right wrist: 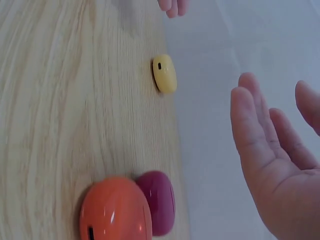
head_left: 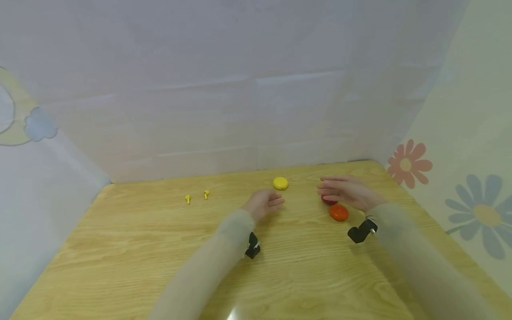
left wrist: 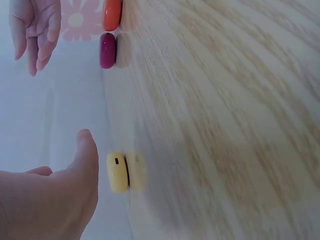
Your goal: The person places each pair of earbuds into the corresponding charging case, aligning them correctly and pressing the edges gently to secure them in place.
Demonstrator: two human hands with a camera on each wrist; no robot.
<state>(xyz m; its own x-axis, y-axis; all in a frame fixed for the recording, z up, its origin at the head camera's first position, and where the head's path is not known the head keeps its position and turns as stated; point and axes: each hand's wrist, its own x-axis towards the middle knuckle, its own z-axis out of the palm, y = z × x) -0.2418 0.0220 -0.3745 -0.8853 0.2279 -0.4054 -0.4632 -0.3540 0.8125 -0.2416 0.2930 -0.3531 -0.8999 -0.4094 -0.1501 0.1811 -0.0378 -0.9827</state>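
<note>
My left hand (head_left: 262, 204) hovers over the middle of the table, relaxed and holding nothing. Just beyond its fingertips sits a yellow rounded earbud case (head_left: 280, 183), which shows a small dark slot in the left wrist view. On the right, my right hand (head_left: 348, 191) is raised with fingers extended and nothing in them. Beneath it, an orange case (head_left: 339, 213) lies beside a magenta case (left wrist: 107, 50); in the head view the hand partly hides the magenta one. Two yellow earbuds, a left one (head_left: 188, 198) and a right one (head_left: 206, 194), lie apart at the back left.
The wooden table (head_left: 132, 249) ends at a pale cloth wall (head_left: 208, 111) behind the cases. Side walls printed with flowers (head_left: 410, 163) and a cloud (head_left: 40, 124) flank it. Each wrist carries a small black camera mount (head_left: 253, 246).
</note>
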